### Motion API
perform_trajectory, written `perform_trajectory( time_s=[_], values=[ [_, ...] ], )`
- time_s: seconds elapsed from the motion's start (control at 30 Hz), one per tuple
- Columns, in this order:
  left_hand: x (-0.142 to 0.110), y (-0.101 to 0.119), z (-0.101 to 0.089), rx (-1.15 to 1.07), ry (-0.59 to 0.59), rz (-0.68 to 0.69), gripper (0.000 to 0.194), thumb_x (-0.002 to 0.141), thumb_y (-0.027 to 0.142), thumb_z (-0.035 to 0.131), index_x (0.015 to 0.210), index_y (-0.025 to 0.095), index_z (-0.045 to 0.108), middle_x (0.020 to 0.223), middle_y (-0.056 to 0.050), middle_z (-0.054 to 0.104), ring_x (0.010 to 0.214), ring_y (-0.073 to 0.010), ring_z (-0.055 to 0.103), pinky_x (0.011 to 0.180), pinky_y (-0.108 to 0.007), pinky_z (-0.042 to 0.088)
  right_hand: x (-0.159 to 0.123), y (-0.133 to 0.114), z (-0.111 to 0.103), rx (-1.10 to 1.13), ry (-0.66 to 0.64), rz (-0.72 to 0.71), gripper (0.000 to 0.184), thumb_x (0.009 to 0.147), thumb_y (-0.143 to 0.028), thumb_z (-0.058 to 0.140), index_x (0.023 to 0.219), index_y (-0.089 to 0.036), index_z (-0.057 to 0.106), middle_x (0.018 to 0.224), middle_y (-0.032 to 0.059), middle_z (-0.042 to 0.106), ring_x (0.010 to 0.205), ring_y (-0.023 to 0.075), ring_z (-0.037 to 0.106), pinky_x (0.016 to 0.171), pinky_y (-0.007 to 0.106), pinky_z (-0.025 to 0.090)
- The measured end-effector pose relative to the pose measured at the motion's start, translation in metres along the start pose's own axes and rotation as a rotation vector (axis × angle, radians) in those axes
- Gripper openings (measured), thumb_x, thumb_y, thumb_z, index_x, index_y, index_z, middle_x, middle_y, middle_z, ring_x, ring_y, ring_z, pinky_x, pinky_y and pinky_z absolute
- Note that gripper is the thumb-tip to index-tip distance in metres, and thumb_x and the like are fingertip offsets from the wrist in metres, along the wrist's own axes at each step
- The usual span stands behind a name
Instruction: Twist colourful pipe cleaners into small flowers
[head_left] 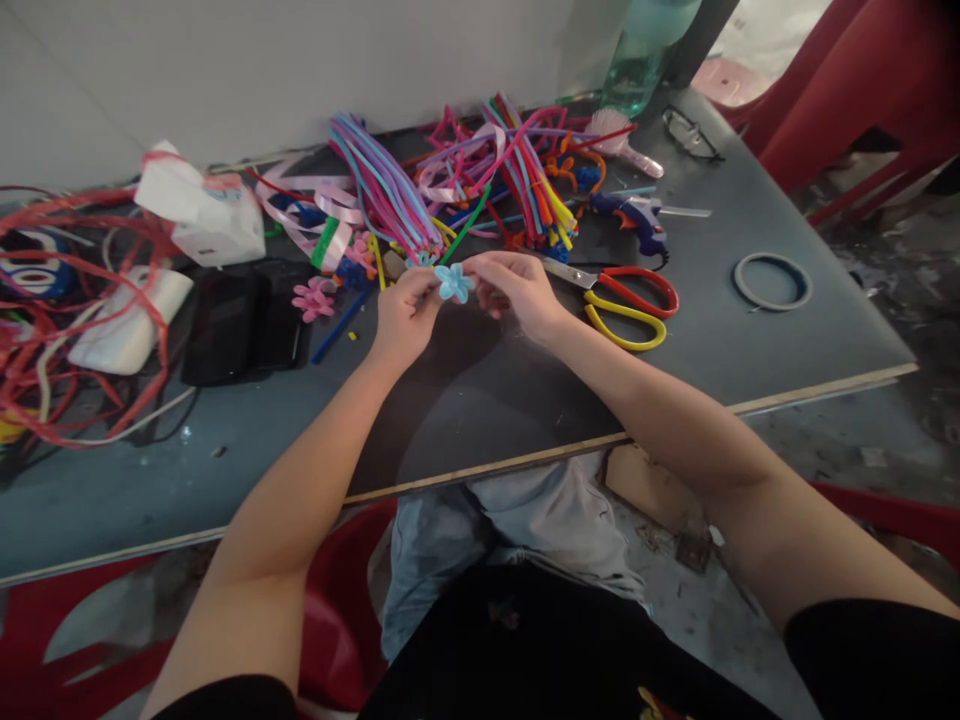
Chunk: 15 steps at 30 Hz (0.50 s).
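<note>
Pale-blue flower pinched at edges by your left hand and right hand; scissors lie just beside right hand

The blue flower looks fuzzy and matt; the scissors have smooth metal blades and plastic handles; the tabletop is smooth, its edge wood-like; the bottle translucent plastic.

A makeshift craft corner, though whether in a home or a small workshop cannot be told. Bundles of coloured pipe cleaners, a glue gun and scissors crowd a plain dark table against a pale wall, among everyday belongings such as a phone and a hairbrush. Red plastic chairs and a scuffed, littered floor make it rough and informal
</note>
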<state>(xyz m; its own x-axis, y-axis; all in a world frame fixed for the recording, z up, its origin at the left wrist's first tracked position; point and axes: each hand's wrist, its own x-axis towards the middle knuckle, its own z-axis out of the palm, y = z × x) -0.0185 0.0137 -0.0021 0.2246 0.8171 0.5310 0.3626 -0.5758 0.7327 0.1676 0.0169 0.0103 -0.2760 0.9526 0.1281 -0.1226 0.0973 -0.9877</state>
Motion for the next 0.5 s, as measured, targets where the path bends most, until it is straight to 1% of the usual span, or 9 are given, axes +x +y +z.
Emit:
perform_trajectory(
  time_s=[0.07,0.1,0.17,0.23,0.3,0.33,0.4,0.47,0.5],
  values=[
    [0.001,0.001,0.000,-0.005,-0.008,-0.031,0.049,0.093,0.067,0.058,0.082,0.023,0.075,0.083,-0.005,0.074,0.087,-0.0207,0.071,0.086,-0.034,0.055,-0.001,0.000,0.001,0.024,-0.059,-0.019,0.051,0.081,-0.066,0.075,0.087,-0.016,0.069,0.073,-0.0004,0.066,0.054,0.0049,0.052,0.041,0.016,0.038],
    [0.001,0.001,0.000,-0.006,-0.013,-0.048,0.048,0.093,0.067,0.059,0.082,0.023,0.075,0.083,-0.004,0.074,0.087,-0.0205,0.071,0.087,-0.034,0.055,-0.001,0.000,0.002,0.033,-0.066,-0.026,0.051,0.078,-0.065,0.078,0.086,-0.016,0.069,0.073,-0.0004,0.067,0.055,0.0051,0.053,0.042,0.016,0.039],
    [0.000,0.000,0.000,0.004,-0.024,-0.071,0.049,0.093,0.067,0.059,0.078,0.022,0.074,0.081,-0.004,0.074,0.085,-0.0198,0.070,0.085,-0.033,0.055,-0.002,0.000,0.002,0.042,-0.048,-0.027,0.050,0.074,-0.063,0.081,0.085,-0.016,0.069,0.072,-0.0006,0.067,0.055,0.0055,0.054,0.042,0.016,0.040],
    [-0.001,-0.004,0.001,0.027,-0.043,-0.076,0.053,0.093,0.068,0.057,0.074,0.021,0.074,0.077,-0.005,0.073,0.079,-0.0184,0.069,0.081,-0.031,0.055,-0.002,0.000,0.003,0.045,-0.031,-0.010,0.048,0.073,-0.061,0.083,0.082,-0.016,0.068,0.070,-0.0012,0.066,0.055,0.0056,0.055,0.042,0.015,0.040],
    [-0.003,-0.007,0.001,0.063,-0.064,-0.077,0.055,0.094,0.068,0.056,0.075,0.020,0.075,0.076,-0.005,0.073,0.076,-0.0174,0.068,0.078,-0.030,0.054,-0.002,0.000,0.004,0.048,-0.039,0.022,0.047,0.073,-0.059,0.084,0.079,-0.016,0.066,0.067,-0.0018,0.065,0.054,0.0056,0.055,0.041,0.015,0.040],
    [-0.004,-0.008,0.001,0.088,-0.056,-0.080,0.053,0.094,0.067,0.058,0.078,0.020,0.076,0.080,-0.005,0.074,0.078,-0.0173,0.069,0.077,-0.030,0.054,-0.002,0.000,0.004,0.052,-0.045,0.040,0.047,0.072,-0.058,0.085,0.078,-0.016,0.065,0.065,-0.0021,0.064,0.054,0.0057,0.054,0.040,0.015,0.040],
    [-0.004,-0.009,-0.001,0.145,0.012,-0.084,0.045,0.092,0.063,0.063,0.093,0.021,0.078,0.094,-0.007,0.077,0.090,-0.0190,0.070,0.080,-0.029,0.055,-0.002,0.002,0.005,0.060,-0.030,0.061,0.047,0.073,-0.058,0.085,0.077,-0.016,0.064,0.063,-0.0028,0.062,0.052,0.0056,0.054,0.039,0.015,0.039],
    [-0.004,-0.007,-0.004,0.184,0.100,-0.073,0.040,0.093,0.058,0.065,0.109,0.023,0.076,0.110,-0.007,0.076,0.106,-0.0216,0.069,0.086,-0.031,0.055,-0.001,0.004,0.006,0.064,0.032,0.061,0.046,0.075,-0.058,0.083,0.078,-0.017,0.063,0.063,-0.0034,0.060,0.052,0.0057,0.054,0.040,0.015,0.040],
    [-0.004,-0.005,-0.004,0.188,0.121,-0.064,0.039,0.094,0.056,0.064,0.114,0.024,0.075,0.116,-0.007,0.075,0.112,-0.0226,0.067,0.089,-0.032,0.055,0.000,0.005,0.006,0.064,0.069,0.059,0.046,0.077,-0.059,0.082,0.078,-0.017,0.063,0.062,-0.0036,0.059,0.053,0.0058,0.055,0.040,0.014,0.040]
  ],
)
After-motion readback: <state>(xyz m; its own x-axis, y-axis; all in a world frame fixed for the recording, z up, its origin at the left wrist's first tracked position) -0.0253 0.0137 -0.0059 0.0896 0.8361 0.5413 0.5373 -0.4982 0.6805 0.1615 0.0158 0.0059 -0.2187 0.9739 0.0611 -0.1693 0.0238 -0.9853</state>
